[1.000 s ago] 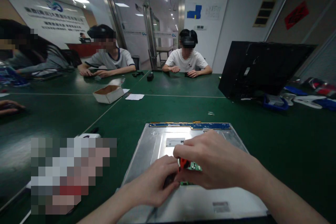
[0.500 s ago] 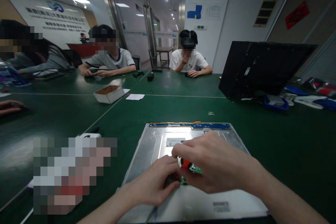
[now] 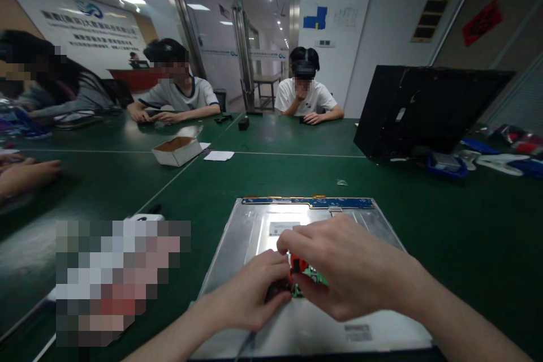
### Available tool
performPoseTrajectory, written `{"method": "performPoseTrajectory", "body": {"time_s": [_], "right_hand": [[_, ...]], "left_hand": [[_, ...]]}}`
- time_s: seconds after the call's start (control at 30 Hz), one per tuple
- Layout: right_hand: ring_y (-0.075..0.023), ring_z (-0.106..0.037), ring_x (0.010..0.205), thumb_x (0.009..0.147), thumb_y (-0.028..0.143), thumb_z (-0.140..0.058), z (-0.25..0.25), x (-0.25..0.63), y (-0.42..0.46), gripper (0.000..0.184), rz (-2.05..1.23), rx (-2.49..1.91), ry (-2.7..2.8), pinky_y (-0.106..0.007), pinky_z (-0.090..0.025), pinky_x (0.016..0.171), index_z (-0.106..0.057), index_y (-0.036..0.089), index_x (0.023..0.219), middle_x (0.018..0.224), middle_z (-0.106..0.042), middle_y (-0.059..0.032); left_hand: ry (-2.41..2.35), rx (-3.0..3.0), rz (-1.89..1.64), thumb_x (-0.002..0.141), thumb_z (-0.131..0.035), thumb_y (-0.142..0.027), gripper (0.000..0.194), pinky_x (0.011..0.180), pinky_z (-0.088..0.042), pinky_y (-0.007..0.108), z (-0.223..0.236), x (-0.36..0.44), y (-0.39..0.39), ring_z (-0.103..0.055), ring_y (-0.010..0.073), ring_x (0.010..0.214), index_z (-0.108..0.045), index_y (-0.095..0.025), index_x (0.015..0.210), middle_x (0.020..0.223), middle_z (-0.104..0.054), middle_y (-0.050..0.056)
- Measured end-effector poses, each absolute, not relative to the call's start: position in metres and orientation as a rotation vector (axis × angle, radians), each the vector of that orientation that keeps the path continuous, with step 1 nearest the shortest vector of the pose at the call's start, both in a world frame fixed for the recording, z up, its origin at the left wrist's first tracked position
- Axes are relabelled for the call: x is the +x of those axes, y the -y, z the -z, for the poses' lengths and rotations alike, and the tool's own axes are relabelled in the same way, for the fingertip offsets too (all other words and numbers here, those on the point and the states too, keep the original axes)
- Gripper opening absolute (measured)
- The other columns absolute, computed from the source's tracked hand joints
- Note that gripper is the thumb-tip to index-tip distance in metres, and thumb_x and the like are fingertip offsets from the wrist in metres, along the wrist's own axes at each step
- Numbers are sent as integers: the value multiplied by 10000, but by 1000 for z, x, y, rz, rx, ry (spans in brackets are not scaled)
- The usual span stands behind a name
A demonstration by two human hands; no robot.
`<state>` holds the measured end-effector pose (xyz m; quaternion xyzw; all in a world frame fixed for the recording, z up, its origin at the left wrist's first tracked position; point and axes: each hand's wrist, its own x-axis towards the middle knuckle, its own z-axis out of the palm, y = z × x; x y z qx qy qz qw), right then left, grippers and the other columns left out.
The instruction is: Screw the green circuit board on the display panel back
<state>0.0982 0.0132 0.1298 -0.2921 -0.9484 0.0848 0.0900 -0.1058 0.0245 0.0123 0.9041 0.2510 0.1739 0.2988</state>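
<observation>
A silver flat display panel (image 3: 229, 271) lies face down before me, with a blue circuit strip along its far edge. On its middle sits a small green circuit board (image 3: 316, 276), partly covered by my fingers. My left hand (image 3: 254, 291) is closed at the board's left edge, thumb and fingers pinching it. Above the board, my right hand (image 3: 339, 266) curls its fingers round a short red-and-black tool handle (image 3: 297, 264). The lower end of that tool is hidden. A thin cable (image 3: 250, 345) runs from beneath my left hand to the panel's near edge.
A black monitor housing (image 3: 416, 113) stands at the right, beside a blue tray (image 3: 445, 167). An open white box (image 3: 178, 153) and papers (image 3: 219, 155) lie further off. A blurred-out object (image 3: 114, 277) is at the left. Several people sit round the green table (image 3: 475, 249).
My right fingers have shifted slightly and the red-and-black handle has turned between them. My left hand stays in place. At the far left, another person's hands have moved further into view.
</observation>
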Motion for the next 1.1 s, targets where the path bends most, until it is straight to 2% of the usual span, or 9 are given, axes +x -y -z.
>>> {"method": "performPoseTrajectory", "body": {"time_s": [0.13, 0.2, 0.47, 0.73, 1.1], "right_hand": [[-128, -544, 644, 897, 290, -534, -128, 98, -14, 90, -232, -888, 2828, -268, -238, 516, -494, 221, 939, 800, -653, 17], [-126, -547, 643, 912, 279, -513, -128, 98, -14, 69, -221, -890, 2821, -270, -235, 518, -498, 222, 948, 805, -657, 17], [-119, -533, 631, 908, 269, -492, -128, 96, -12, 74, -183, -880, 2824, -279, -221, 511, -492, 210, 953, 795, -654, 7], [-120, -534, 618, 893, 257, -505, -129, 96, -12, 71, -195, -894, 2825, -282, -220, 495, -480, 209, 939, 793, -649, 11], [-122, -516, 614, 854, 212, -484, -130, 96, -11, 146, -204, -887, 2833, -275, -223, 486, -478, 202, 1000, 835, -637, -1]], "left_hand": [[-667, 2415, -504, 788, -543, -140, 102, 754, -449, 329, -12, -106, -24, -554, 220, 855, -538, -194, 874, 920, -596, 37], [-664, 2418, -517, 787, -544, -130, 128, 773, -451, 339, -11, -106, -24, -553, 218, 859, -536, -197, 896, 940, -599, 35], [-640, 2394, -536, 806, -515, -103, 241, 808, -444, 308, -13, -107, -24, -543, 197, 898, -518, -223, 1015, 1045, -582, 3], [-669, 2369, -492, 785, -552, -110, 200, 800, -450, 347, -12, -107, -24, -547, 219, 896, -525, -201, 960, 985, -585, 30], [-675, 2370, -438, 765, -548, -109, 228, 819, -444, 362, -14, -105, -25, -532, 248, 959, -520, -197, 974, 1032, -589, 48]]}}
